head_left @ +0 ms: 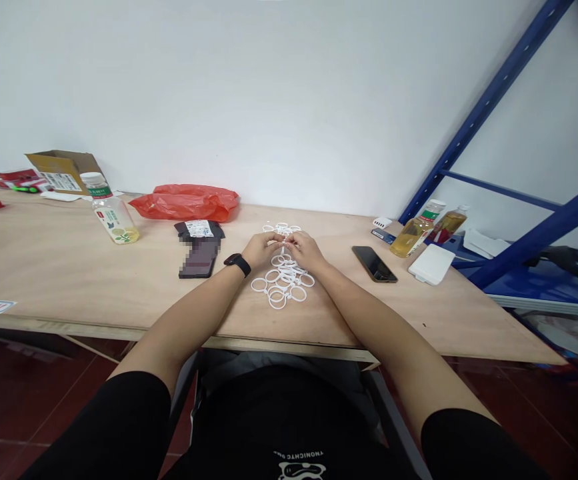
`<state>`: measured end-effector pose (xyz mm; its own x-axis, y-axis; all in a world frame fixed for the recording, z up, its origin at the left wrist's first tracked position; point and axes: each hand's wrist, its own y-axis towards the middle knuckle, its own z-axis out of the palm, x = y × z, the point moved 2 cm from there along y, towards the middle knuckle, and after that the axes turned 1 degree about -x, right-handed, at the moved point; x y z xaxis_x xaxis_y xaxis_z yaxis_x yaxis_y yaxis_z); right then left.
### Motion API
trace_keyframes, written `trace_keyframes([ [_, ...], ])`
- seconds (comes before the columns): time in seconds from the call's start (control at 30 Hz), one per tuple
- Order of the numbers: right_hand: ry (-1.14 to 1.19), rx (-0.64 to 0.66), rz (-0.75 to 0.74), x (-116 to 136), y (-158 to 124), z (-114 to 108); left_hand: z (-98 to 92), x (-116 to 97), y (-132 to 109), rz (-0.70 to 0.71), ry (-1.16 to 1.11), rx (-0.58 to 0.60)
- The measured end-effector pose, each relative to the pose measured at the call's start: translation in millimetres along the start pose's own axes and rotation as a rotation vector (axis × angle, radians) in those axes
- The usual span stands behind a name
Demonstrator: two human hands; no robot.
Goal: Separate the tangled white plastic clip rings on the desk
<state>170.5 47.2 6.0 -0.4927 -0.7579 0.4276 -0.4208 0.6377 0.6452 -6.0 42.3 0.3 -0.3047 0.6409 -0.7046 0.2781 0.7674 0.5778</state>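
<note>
Left hand point(260, 250) and right hand point(307, 251) meet fingertip to fingertip, both pinching one white ring point(284, 248). Loose rings point(283, 285) lie just below on the table point(69, 267). Phone point(374, 264) sits right.

White rings point(283, 280), desk middle: all were plain white, with no markings I could see.
Desk point(69, 267): was pale tan wood with a faint grain.
Watch point(237, 263) on my left wrist: black.
My sleeves point(133, 413): black. My shirt point(289, 427) was black with white print.
Plastic bag point(186, 202), far edge: bright red.
Packet point(199, 230) in front of it: black with a white label.
Phone point(374, 263), right of the rings: glossy black.
Flat case point(431, 265), towards the right edge: white.
Two bottles point(413, 233), far right corner: held amber liquid.
Bottle point(111, 217), far left: pale yellow liquid, white cap, white-and-green label.
Cardboard box point(63, 170): brown.
Shelf frame point(493, 100): blue.
Wall point(269, 80) was white; floor point(19, 400) dark red.
</note>
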Motion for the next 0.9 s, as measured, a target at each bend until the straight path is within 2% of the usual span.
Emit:
trace_keyframes([
  [0.13,-0.033,-0.036,0.082,-13.9,2.9,-4.0,0.5,-6.1,-0.5,-0.013,0.179,-0.029],
  [0.23,-0.209,-0.042,0.184,-36.0,0.5,-10.1,1.8,-7.4,-0.5,0.001,0.366,0.047],
  [0.4,-0.547,0.151,0.405,-65.1,-8.0,-12.7,7.1,-4.4,-1.1,0.035,0.467,0.261],
  [0.53,-0.638,0.320,0.385,-62.2,-3.6,-3.6,13.1,-7.0,-3.4,0.016,0.438,0.398],
  [0.7,-0.652,0.464,0.347,-56.9,2.7,4.6,15.6,-15.4,-7.2,0.015,0.310,0.389],
  [0.9,-0.591,0.301,0.319,-60.0,-2.9,-0.2,16.2,-11.9,-8.4,-0.068,0.183,0.297],
])
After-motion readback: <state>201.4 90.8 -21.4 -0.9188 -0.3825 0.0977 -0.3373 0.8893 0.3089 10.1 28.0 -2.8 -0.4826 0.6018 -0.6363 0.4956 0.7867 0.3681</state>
